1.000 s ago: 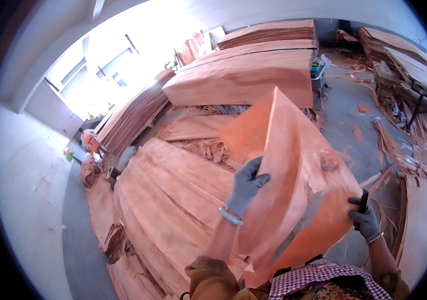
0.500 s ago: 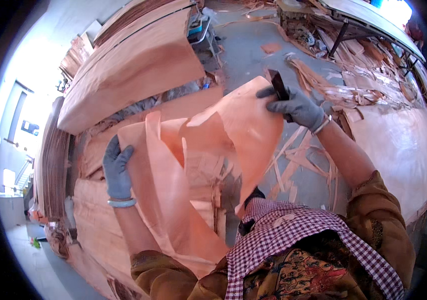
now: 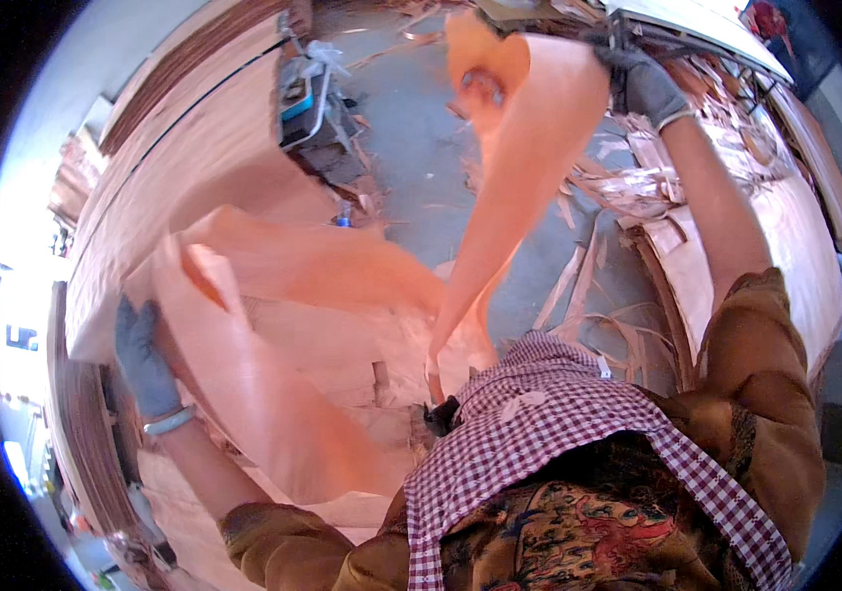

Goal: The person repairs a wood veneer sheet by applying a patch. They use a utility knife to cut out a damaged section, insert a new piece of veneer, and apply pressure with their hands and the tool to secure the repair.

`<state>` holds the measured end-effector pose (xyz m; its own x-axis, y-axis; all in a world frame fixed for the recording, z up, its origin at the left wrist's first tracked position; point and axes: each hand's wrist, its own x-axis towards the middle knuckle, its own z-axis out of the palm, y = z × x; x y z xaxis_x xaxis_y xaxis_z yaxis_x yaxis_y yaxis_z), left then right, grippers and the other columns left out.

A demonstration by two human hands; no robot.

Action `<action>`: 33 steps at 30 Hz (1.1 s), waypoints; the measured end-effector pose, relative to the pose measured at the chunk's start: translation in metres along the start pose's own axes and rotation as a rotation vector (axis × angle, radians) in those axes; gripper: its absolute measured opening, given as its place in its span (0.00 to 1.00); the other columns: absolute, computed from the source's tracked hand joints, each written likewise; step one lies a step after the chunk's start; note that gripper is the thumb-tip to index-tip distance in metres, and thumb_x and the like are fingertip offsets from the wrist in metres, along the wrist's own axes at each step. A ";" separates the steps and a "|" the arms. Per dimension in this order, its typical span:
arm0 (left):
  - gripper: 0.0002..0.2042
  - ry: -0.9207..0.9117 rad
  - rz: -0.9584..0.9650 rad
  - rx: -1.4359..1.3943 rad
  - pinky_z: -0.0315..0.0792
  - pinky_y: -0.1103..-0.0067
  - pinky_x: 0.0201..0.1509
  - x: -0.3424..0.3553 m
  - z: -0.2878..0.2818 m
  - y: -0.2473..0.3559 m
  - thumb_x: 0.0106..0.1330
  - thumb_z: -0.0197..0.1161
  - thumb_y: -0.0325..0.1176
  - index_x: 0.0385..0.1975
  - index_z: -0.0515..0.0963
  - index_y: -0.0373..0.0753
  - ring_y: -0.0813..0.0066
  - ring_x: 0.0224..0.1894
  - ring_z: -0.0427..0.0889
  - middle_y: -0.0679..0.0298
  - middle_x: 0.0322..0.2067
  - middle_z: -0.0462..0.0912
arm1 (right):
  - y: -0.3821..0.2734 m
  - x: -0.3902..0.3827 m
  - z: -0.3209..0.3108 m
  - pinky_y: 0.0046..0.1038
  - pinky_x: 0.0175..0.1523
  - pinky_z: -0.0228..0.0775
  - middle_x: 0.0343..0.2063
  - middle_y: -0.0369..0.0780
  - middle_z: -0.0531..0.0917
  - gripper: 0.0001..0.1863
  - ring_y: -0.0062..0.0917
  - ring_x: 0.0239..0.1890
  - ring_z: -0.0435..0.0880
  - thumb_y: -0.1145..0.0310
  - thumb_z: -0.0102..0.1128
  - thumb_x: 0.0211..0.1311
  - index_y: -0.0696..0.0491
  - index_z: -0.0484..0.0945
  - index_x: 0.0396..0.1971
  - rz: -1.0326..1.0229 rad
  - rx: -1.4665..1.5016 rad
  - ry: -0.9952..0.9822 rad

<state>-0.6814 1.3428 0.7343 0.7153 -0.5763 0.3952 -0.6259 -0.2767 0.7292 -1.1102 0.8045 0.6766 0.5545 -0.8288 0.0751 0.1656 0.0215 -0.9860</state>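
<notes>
In a grey glove, my left hand (image 3: 148, 362) grips the left edge of a thin, pinkish-orange wood veneer sheet (image 3: 253, 369), which curls and is blurred by motion. My right hand (image 3: 645, 87), also gloved, is raised at the upper right. It closes on the top of a long, twisted veneer strip (image 3: 514, 163) that hangs down toward my apron (image 3: 529, 414). A dark, flat tool (image 3: 618, 32) shows at the right fingers, its shape hard to make out. Whether strip and sheet still join near the middle cannot be told.
A tall veneer stack (image 3: 194, 167) stands at the left, with a metal-framed stand (image 3: 317, 108) beside it. Veneer scraps (image 3: 578, 281) litter the grey floor (image 3: 421, 177). Another veneer pile (image 3: 766, 266) lies at the right, and a long table (image 3: 707, 44) stands at the far right.
My right hand has swung up and away to the right, drawing the veneer strip with it. My left hand has moved left with the sheet, and the two parts have spread wide apart.
</notes>
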 end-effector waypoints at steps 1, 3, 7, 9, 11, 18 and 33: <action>0.17 -0.006 -0.041 -0.092 0.64 0.77 0.58 0.010 0.011 -0.001 0.65 0.51 0.28 0.52 0.68 0.26 0.72 0.51 0.69 0.58 0.51 0.72 | -0.010 0.022 -0.026 0.18 0.21 0.59 0.20 0.26 0.74 0.13 0.12 0.17 0.69 0.60 0.59 0.57 0.46 0.77 0.41 0.026 -0.090 0.063; 0.16 0.025 -0.111 -0.167 0.65 0.76 0.57 0.046 0.045 0.017 0.66 0.50 0.29 0.50 0.69 0.25 0.70 0.52 0.70 0.56 0.51 0.71 | -0.040 0.057 -0.079 0.18 0.14 0.47 0.11 0.25 0.66 0.10 0.12 0.09 0.58 0.55 0.60 0.55 0.43 0.79 0.30 0.074 -0.263 0.185; 0.16 -0.087 0.363 0.651 0.66 0.76 0.56 0.098 0.037 0.006 0.65 0.52 0.30 0.50 0.70 0.29 0.71 0.51 0.71 0.58 0.50 0.72 | -0.090 0.129 -0.085 0.20 0.15 0.54 0.14 0.27 0.68 0.14 0.16 0.11 0.62 0.58 0.44 0.67 0.51 0.74 0.35 -0.110 0.109 0.205; 0.17 0.039 -0.010 0.042 0.66 0.76 0.56 0.119 0.075 -0.003 0.64 0.53 0.30 0.51 0.69 0.28 0.71 0.51 0.71 0.58 0.50 0.73 | -0.093 0.178 -0.134 0.20 0.15 0.54 0.12 0.27 0.68 0.14 0.17 0.11 0.63 0.57 0.42 0.68 0.47 0.73 0.27 -0.201 0.138 0.198; 0.19 0.102 -0.237 -0.256 0.66 0.77 0.55 0.135 0.089 -0.004 0.62 0.54 0.30 0.52 0.69 0.28 0.71 0.51 0.71 0.58 0.50 0.73 | -0.103 0.223 -0.146 0.19 0.16 0.56 0.14 0.28 0.70 0.13 0.16 0.13 0.65 0.59 0.43 0.67 0.48 0.74 0.29 -0.186 0.126 0.128; 0.22 -0.147 -0.292 -0.185 0.65 0.78 0.56 0.228 0.195 0.067 0.57 0.57 0.27 0.53 0.67 0.28 0.72 0.50 0.72 0.59 0.48 0.74 | -0.160 0.462 -0.229 0.20 0.28 0.65 0.27 0.34 0.77 0.19 0.18 0.23 0.71 0.58 0.48 0.64 0.51 0.70 0.51 -0.349 -0.111 -0.310; 0.18 -0.784 -0.228 -0.429 0.68 0.78 0.51 0.517 0.507 0.001 0.56 0.63 0.26 0.46 0.72 0.27 0.75 0.45 0.73 0.60 0.42 0.78 | -0.134 0.675 -0.020 0.11 0.20 0.55 0.19 0.26 0.70 0.18 0.08 0.18 0.63 0.63 0.57 0.58 0.53 0.74 0.47 -0.581 -0.441 -0.142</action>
<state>-0.4693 0.6546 0.6562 0.2936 -0.9424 -0.1603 -0.2147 -0.2285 0.9496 -0.7742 0.2312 0.8562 0.5821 -0.5573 0.5921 0.1386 -0.6496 -0.7476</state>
